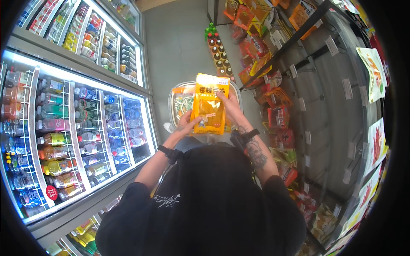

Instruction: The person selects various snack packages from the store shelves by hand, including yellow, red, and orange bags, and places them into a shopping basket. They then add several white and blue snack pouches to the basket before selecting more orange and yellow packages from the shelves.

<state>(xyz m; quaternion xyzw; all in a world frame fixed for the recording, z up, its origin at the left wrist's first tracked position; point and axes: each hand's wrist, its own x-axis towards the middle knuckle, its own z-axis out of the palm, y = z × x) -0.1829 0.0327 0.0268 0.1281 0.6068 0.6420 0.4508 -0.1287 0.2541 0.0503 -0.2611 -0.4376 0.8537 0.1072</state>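
I hold a yellow-orange snack packet (209,120) upright in front of me with both hands. It bears printed writing, a clear window and a small cartoon figure. My left hand (187,122) grips its lower left edge, the thumb lying across the front. At the upper right, my right hand (231,104) pinches it with the thumb on the front; the fingers behind are hidden. Below the packet stands a light-rimmed basket (170,105), partly covered by the packet and my hands. Several packaged goods (183,104) lie inside it, in clear and orange wrapping.
Lit glass-door drink coolers (80,128) line the left side, stocked with bottles. To the right, a dark metal rack (288,48) carries hanging snack packets (277,116) and price tags. Several capped bottles (221,56) stand in rows on the grey floor (173,41) beyond the basket.
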